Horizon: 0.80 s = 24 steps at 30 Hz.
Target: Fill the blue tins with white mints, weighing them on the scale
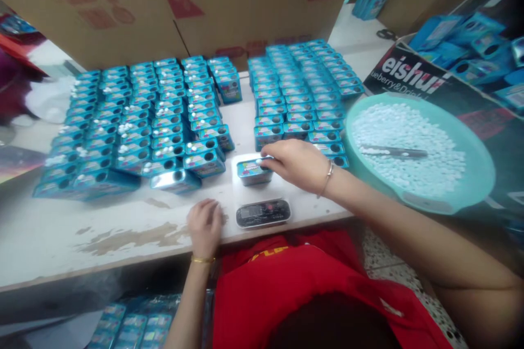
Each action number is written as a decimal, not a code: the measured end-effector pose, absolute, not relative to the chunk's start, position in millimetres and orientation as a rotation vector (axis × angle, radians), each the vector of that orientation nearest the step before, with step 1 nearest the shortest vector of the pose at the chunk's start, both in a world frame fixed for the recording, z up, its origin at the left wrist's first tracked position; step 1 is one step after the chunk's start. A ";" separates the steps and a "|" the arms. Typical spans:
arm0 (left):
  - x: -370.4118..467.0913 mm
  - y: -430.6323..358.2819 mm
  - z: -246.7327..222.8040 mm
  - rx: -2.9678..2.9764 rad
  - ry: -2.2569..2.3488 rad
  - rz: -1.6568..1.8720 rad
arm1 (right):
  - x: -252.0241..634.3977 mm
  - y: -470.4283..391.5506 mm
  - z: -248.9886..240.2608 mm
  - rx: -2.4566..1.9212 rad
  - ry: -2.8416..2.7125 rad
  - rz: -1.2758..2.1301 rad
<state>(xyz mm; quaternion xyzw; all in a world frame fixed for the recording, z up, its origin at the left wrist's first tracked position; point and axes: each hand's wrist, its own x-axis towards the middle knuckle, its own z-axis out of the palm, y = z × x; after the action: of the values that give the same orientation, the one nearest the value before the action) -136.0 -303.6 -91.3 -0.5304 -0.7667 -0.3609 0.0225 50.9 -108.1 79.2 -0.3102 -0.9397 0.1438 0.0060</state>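
A small blue tin (254,171) sits on the white platform of a digital scale (263,214) whose dark display panel faces me. My right hand (297,163) reaches over the tin's right end with thumb and fingers pinched. At those fingertips, just over the tin's lid, shows a small white tablet (259,162). My left hand (205,223) lies on the table's front edge, left of the scale, its fingers loosely bent and slightly apart, holding nothing. To the right, a turquoise basin (444,208) holds a heap of white tablets (409,174).
Rows of blue tins (135,120) fill the table's left, several with white tablets on top. More rows (298,87) stand behind the scale. A dark scoop-like strip (395,151) lies in the basin. Cardboard (245,11) walls the back; a box (413,73) of tins stands right.
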 end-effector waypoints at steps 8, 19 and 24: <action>-130.4 -302.8 -75.6 -1.684 -2.254 -1.216 | 56.4 -101.4 69.3 -0.920 -2.632 0.639; -86.8 -206.6 11.1 -2.165 -1.739 -0.834 | 164.3 -102.7 60.4 -1.235 -2.115 0.608; -90.4 -193.4 26.9 -2.336 -1.788 -0.647 | 223.6 -99.8 46.9 -1.532 -1.893 0.502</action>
<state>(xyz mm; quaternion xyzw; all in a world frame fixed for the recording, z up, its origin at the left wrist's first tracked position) -90.4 -193.4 26.9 -0.7739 -0.5924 -0.2144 0.0645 223.6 -99.8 46.9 -0.5834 -0.7208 0.1911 0.3219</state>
